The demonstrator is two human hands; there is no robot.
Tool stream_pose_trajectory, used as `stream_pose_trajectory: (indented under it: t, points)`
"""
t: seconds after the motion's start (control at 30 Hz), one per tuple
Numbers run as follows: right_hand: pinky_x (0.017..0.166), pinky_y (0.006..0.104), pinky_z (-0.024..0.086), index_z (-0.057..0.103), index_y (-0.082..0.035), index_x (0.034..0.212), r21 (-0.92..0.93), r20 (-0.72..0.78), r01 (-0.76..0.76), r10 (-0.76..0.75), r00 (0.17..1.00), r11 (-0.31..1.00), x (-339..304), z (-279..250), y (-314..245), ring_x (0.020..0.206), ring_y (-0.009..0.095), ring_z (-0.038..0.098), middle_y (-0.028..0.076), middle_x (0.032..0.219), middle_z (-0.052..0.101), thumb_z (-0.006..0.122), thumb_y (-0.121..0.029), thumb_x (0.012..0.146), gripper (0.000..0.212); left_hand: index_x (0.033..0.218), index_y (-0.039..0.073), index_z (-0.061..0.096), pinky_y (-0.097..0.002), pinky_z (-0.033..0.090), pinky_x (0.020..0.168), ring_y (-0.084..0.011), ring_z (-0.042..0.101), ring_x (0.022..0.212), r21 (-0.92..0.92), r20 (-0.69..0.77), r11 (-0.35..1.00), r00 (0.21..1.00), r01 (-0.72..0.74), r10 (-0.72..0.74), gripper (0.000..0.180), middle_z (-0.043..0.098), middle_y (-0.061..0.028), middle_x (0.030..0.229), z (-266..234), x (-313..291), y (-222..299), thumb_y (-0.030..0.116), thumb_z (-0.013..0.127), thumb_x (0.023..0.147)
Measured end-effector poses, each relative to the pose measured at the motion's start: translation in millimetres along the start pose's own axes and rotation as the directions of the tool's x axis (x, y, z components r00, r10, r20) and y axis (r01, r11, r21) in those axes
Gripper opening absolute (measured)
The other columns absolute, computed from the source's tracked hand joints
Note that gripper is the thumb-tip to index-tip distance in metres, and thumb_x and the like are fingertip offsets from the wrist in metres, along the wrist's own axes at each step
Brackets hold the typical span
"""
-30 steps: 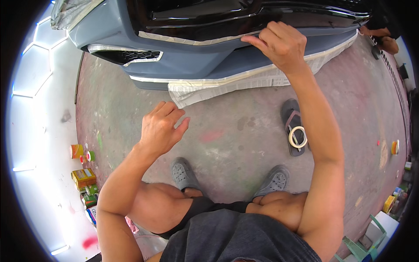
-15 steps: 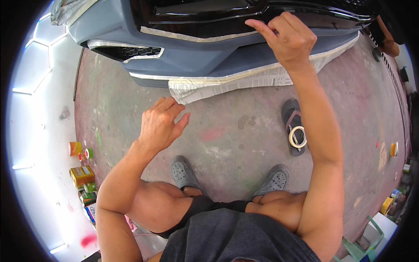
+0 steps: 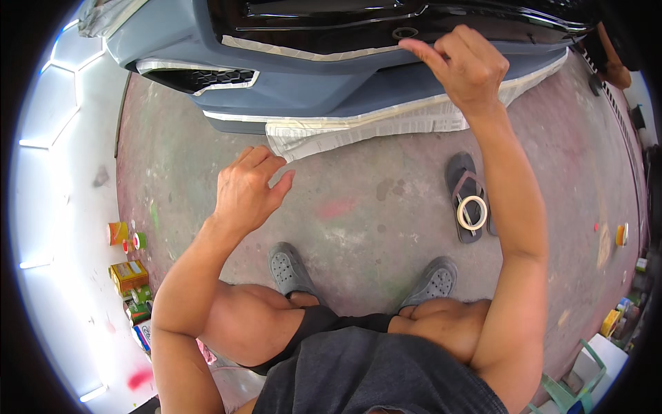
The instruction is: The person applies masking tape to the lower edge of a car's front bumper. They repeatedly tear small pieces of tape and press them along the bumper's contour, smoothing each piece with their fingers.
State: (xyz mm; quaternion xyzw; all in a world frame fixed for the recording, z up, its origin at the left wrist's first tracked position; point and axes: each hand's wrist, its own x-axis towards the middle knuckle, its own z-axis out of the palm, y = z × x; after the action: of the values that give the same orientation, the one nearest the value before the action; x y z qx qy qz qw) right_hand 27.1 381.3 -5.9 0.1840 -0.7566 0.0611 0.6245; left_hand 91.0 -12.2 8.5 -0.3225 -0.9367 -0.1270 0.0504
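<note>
My left hand (image 3: 245, 186) is raised beside the loose corner of the newspaper masking (image 3: 358, 136) under the bumper. Its fingers are bent and its thumb stands apart; nothing shows in the gap between them. Whether the fingertips touch the paper cannot be told. Up in front of the bumper, my right hand (image 3: 474, 69) has its fingers curled in and its thumb stretched left; its palm is hidden. The car bumper (image 3: 303, 86) is matte blue-grey with a glossy black upper part (image 3: 317, 34). Pale masking tape (image 3: 296, 52) lines the edge between them.
A roll of masking tape (image 3: 472, 212) rests on a dark flip-flop (image 3: 460, 172) on the stained concrete floor (image 3: 358, 207). Cans and boxes (image 3: 129, 276) stand along the left wall. A green chair (image 3: 576, 386) is at the lower right. Another person's arm (image 3: 614, 62) shows far right.
My left hand has shifted slightly left and up. My right hand has moved a little to the right, uncovering an oval ring shape on the black part. The view has shifted slightly.
</note>
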Motion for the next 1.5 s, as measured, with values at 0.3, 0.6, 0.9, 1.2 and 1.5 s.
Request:
stream_pose_trajectory:
  t: [0.3, 0.6, 0.9, 1.2, 1.5]
  points:
    - [0.049, 0.0314, 0.038, 0.051, -0.015, 0.062, -0.038, 0.083, -0.119, 0.122, 0.989, 0.992, -9, 17, -29, 0.053, 0.018, 0.053, -0.002, 0.063, 0.049, 0.093, -0.061, 0.072, 0.063, 0.099, 0.004, 0.083, -0.0442, 0.059, 0.072, -0.0288, 0.071, 0.091, 0.015, 0.022, 1.000, 0.999, -0.024, 0.024, 0.018, 0.073, -0.0049, 0.097, 9, 2, 2, 0.017, 0.088, 0.089]
    - [0.054, 0.0422, 0.049, 0.062, -0.008, 0.070, -0.196, 0.211, -0.092, 0.133, 0.968, 0.976, -3, -27, 24, 0.061, 0.031, 0.064, 0.009, 0.070, 0.058, 0.093, -0.037, 0.084, 0.045, 0.105, 0.002, 0.084, -0.0410, 0.058, 0.064, -0.0307, 0.073, 0.079, 0.047, 0.016, 0.999, 1.000, -0.025, 0.024, 0.020, 0.075, -0.0102, 0.101, 8, -3, -12, 0.017, 0.087, 0.092]
    - [0.054, 0.0403, 0.050, 0.059, -0.014, 0.066, -0.098, 0.201, -0.085, 0.104, 0.974, 0.992, -6, -17, 15, 0.061, 0.025, 0.065, 0.005, 0.070, 0.059, 0.091, -0.050, 0.079, 0.051, 0.105, 0.004, 0.084, -0.0466, 0.060, 0.079, -0.0330, 0.073, 0.095, 0.040, 0.088, 0.999, 0.996, -0.004, 0.001, 0.021, 0.074, -0.0099, 0.099, 17, 12, -3, 0.017, 0.087, 0.090]
    - [0.060, 0.0439, 0.054, 0.066, -0.008, 0.068, -0.307, 0.408, -0.182, 0.302, 0.861, 0.934, -45, -127, 85, 0.062, 0.033, 0.066, 0.010, 0.068, 0.061, 0.092, -0.030, 0.089, 0.040, 0.118, 0.003, 0.080, -0.0431, 0.059, 0.078, -0.0314, 0.073, 0.087, -0.061, 0.075, 0.989, 0.989, 0.133, -0.129, 0.028, 0.075, -0.0138, 0.104, 11, 8, -8, 0.011, 0.085, 0.092]
    - [0.071, 0.0442, 0.058, 0.079, -0.007, 0.117, -0.413, 0.565, -0.760, 0.796, 0.218, 0.502, -249, -233, -36, 0.077, 0.033, 0.073, 0.014, 0.094, 0.073, 0.080, -0.020, 0.100, 0.021, 0.129, 0.001, 0.075, -0.0453, 0.059, 0.082, -0.0406, 0.073, 0.097, -0.277, 0.236, 0.957, 0.960, -0.084, 0.153, 0.039, 0.074, -0.0184, 0.123, 47, 44, 25, 0.006, 0.083, 0.091]
